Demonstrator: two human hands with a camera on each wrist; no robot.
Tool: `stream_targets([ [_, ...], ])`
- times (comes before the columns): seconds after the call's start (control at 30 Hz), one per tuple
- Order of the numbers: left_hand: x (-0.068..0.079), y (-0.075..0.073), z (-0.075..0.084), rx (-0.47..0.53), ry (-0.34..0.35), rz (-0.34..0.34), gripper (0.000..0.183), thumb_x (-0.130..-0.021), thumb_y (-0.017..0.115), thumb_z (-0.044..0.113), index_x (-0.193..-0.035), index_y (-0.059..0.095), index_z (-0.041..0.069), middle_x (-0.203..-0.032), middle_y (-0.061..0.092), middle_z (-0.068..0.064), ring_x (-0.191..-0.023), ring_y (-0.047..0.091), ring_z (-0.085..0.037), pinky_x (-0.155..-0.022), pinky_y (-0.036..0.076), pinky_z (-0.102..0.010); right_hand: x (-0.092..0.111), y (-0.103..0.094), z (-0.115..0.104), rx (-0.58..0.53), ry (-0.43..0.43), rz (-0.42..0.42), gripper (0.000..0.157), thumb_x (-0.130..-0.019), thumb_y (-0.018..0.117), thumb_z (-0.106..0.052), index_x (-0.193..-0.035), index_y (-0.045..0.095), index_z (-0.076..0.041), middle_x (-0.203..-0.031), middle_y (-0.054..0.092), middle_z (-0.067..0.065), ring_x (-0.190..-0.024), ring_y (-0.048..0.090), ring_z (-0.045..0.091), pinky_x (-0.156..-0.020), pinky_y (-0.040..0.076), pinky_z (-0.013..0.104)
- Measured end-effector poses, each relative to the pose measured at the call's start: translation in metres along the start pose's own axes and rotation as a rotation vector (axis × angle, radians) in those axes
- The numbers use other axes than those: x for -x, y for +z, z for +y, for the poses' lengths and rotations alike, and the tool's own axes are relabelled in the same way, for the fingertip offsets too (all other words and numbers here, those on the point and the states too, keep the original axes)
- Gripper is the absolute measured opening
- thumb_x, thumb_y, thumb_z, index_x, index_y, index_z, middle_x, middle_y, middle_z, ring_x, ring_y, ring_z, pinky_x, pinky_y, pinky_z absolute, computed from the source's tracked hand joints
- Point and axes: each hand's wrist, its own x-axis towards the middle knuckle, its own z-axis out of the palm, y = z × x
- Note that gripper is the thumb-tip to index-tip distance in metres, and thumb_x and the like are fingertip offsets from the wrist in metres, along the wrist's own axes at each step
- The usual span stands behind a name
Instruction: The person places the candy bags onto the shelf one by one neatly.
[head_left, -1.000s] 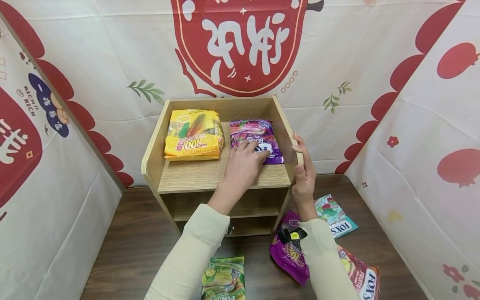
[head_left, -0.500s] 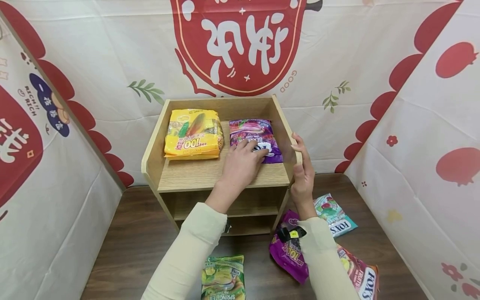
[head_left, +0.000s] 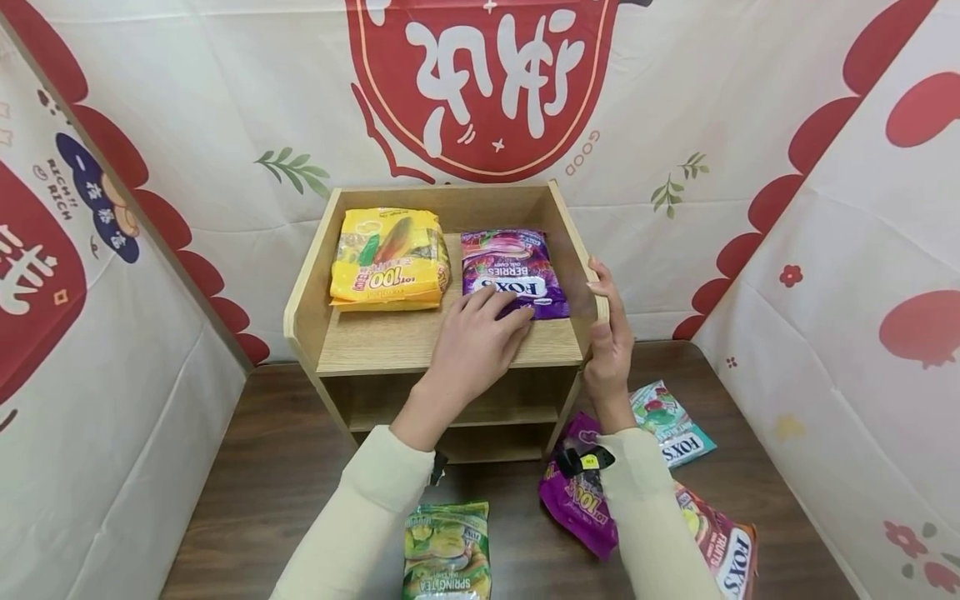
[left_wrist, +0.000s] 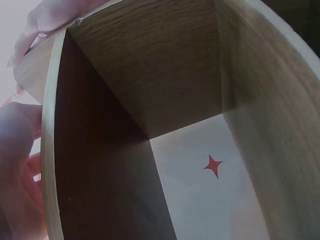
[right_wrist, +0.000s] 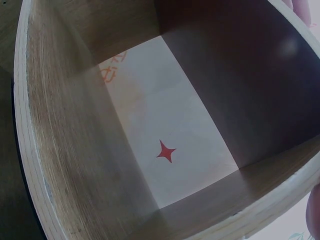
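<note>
Berry candy bag (head_left: 517,262) is lying flat on the top level of the wooden shelf (head_left: 375,346), next to the right wall (head_left: 573,262), and a yellow candy bag (head_left: 390,258) is sharing that level on the left. Below, we are seeing two more compartments (head_left: 450,396). Our left hand (head_left: 476,342) is reaching in, fingers loosely bent and slightly apart; the berry bag's near edge is lying under the fingertips, though we cannot tell whether they are pressing. Our right hand (head_left: 611,358) is gripping the right wall, clamped round its front edge. On the table (head_left: 262,483), a green bag (head_left: 447,554) is lying before the shelf; purple (head_left: 577,500), teal (head_left: 675,425) and red bags (head_left: 723,542) are lying rightward.
</note>
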Motion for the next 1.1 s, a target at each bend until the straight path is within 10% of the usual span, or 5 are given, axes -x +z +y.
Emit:
stream_targets([
  [0.53, 0.051, -0.012, 0.001, 0.263, 0.136, 0.193, 0.023, -0.088, 0.070, 0.020, -0.109, 0.073, 0.013, -0.123, 0.062, -0.009, -0.120, 0.051, -0.028, -0.103, 0.040, -0.039, -0.002, 0.000, 0.003, -0.002, 0.009, -0.005, 0.064, -0.092, 0.052, -0.049, -0.127, 0.045, 0.003, -0.149, 0.033, 0.017, -0.138, 0.023, 0.038, -0.112, 0.021, 0.052],
  [0.9, 0.106, -0.021, 0.001, 0.320, 0.128, 0.411, 0.023, -0.095, 0.060, 0.022, -0.107, 0.072, 0.008, -0.117, 0.064, -0.013, -0.114, 0.057, -0.033, -0.098, 0.046, -0.042, -0.001, 0.002, 0.002, 0.008, 0.012, 0.006, 0.063, -0.092, 0.052, -0.050, -0.128, 0.046, 0.002, -0.149, 0.034, 0.016, -0.138, 0.024, 0.037, -0.113, 0.018, 0.052],
  [1.1, 0.139, -0.012, 0.003, 0.344, -0.014, 0.428, 0.028, -0.095, 0.059, 0.029, -0.107, 0.071, 0.007, -0.113, 0.065, -0.011, -0.109, 0.059, -0.031, -0.087, 0.052, -0.042, 0.000, 0.001, 0.002, 0.000, 0.018, 0.011, 0.063, -0.092, 0.053, -0.050, -0.127, 0.045, 0.003, -0.149, 0.034, 0.016, -0.138, 0.023, 0.037, -0.113, 0.018, 0.051],
])
